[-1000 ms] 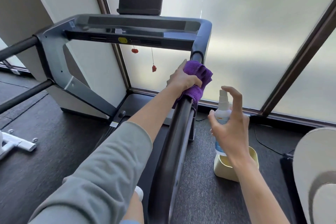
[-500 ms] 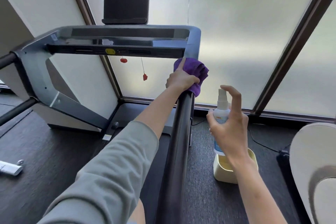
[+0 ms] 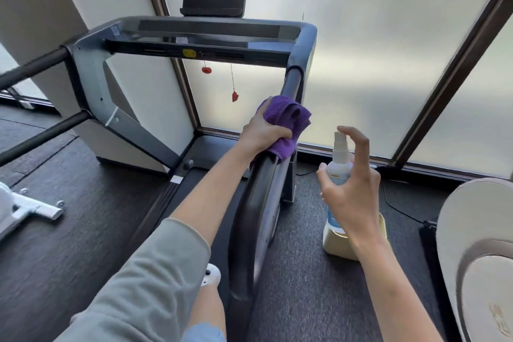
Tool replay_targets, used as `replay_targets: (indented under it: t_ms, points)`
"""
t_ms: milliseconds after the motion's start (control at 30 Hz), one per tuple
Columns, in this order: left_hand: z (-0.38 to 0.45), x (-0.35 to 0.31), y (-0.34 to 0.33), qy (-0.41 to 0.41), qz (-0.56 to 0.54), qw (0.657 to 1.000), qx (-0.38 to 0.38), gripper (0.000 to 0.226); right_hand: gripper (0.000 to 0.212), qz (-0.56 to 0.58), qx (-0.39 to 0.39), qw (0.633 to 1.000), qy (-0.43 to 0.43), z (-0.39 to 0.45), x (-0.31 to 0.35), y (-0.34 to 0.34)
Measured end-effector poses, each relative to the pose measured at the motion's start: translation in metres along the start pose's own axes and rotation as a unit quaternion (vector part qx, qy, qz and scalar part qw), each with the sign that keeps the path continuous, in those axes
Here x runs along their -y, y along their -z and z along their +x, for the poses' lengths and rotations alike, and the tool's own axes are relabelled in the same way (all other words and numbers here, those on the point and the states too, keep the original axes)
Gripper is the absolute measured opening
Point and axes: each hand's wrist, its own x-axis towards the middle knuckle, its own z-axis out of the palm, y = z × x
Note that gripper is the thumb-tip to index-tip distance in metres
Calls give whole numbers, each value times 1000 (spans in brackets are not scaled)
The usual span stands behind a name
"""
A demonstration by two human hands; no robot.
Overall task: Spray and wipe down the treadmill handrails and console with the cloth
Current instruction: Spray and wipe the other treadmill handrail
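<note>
head view: my left hand (image 3: 262, 133) clamps purple cloth (image 3: 286, 125) around right handrail (image 3: 258, 203), below console (image 3: 211, 33) at 12 o'clock. right hand (image 3: 352, 197) at 3 o'clock grips spray bottle (image 3: 338, 166), forefinger raised over nozzle. cloth soft, bunches easily; bottle light, likely slick, hold mid-body.

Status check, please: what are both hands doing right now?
Left hand clamps purple cloth on black handrail. Right hand holds white spray bottle. Nothing blocking.

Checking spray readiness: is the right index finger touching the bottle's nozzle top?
Apart. The head view shows the right hand gripping the spray bottle, index finger arched clear of the nozzle.
</note>
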Motion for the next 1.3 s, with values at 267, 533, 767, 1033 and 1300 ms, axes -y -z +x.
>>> replay_targets:
  t_ms: [267, 533, 767, 1033, 1300]
  points:
    - [-89, 25, 8, -34, -39, 998, -18, 78, 65, 18, 10, 999, 29, -39, 17, 17]
    - [-173, 60, 2, -63, -71, 990, -107, 89, 68, 36, 53, 997, 40, -74, 32, 26]
    - [-210, 66, 2, -55, -116, 975, -183, 68, 65, 42, 96, 994, 24, -107, 37, 35]
    - [-263, 115, 21, -29, -362, 877, -314, 40, 65, -2, 150, 988, 30, -153, 35, 36]
    - [-299, 137, 14, -39, -439, 845, -302, 19, 67, 1, 139, 990, 17, -160, 35, 12]
